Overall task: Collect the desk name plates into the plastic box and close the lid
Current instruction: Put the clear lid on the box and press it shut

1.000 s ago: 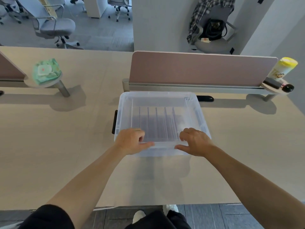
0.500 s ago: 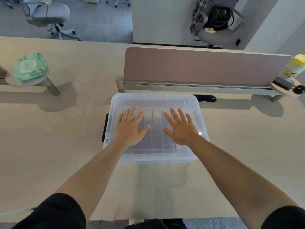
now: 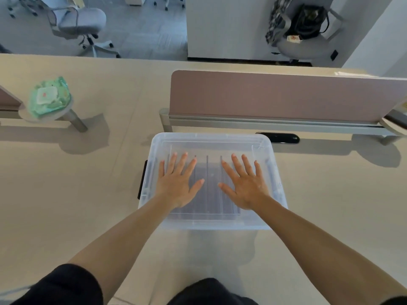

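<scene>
Head: flat hands (image 3: 176, 186) atop lid (image 3: 211, 139)

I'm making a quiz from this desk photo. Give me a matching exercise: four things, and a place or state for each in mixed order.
Things:
1. left hand
2. wipes pack
3. lid
4. name plates

Places or states:
A. inside the clear box
B. on a small round shelf at far left
C. flat, fingers spread, on the lid
D. on top of the box

Pairs: 1-C, 2-B, 3-D, 4-A
</scene>
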The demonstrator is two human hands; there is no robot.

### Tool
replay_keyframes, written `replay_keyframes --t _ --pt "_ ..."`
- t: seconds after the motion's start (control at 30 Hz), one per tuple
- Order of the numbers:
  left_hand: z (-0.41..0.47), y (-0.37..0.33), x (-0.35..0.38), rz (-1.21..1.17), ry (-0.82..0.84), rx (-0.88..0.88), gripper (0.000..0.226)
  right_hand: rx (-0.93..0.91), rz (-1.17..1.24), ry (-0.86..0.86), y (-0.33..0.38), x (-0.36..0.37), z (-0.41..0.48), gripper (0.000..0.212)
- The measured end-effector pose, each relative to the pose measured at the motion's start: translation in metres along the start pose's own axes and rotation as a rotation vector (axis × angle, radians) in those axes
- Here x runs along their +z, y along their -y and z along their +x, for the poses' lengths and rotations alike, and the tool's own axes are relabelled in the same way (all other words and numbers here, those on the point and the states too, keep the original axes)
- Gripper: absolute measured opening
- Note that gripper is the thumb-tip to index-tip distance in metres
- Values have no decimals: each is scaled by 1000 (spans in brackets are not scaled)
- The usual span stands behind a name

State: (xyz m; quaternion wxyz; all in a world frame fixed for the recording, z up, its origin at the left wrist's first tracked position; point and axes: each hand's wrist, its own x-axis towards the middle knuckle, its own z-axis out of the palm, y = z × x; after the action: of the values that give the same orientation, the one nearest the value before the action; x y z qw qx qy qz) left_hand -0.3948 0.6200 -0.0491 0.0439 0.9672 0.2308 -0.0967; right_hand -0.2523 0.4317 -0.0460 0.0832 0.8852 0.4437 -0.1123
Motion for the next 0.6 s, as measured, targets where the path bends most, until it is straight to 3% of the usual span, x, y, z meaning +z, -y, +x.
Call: replay_keyframes --t 0.1,0.2,0.27,0.37,0.6 --pt "2 14 -9 -67 -93 -39 73 38 133 -60 -11 -11 -4 76" --pt "10 41 -13 -274 -256 -322 71 384 428 -235 -40 -22 -1 71" --pt "13 56 -10 -439 -201 -520 70 609 690 -171 -60 -21 2 72" --pt "19 65 -5 -661 -137 -628 67 760 1043 -110 -72 -13 6 71" --pt "25 63 -5 -614 -160 -695 70 822 953 -148 -73 -10 15 67"
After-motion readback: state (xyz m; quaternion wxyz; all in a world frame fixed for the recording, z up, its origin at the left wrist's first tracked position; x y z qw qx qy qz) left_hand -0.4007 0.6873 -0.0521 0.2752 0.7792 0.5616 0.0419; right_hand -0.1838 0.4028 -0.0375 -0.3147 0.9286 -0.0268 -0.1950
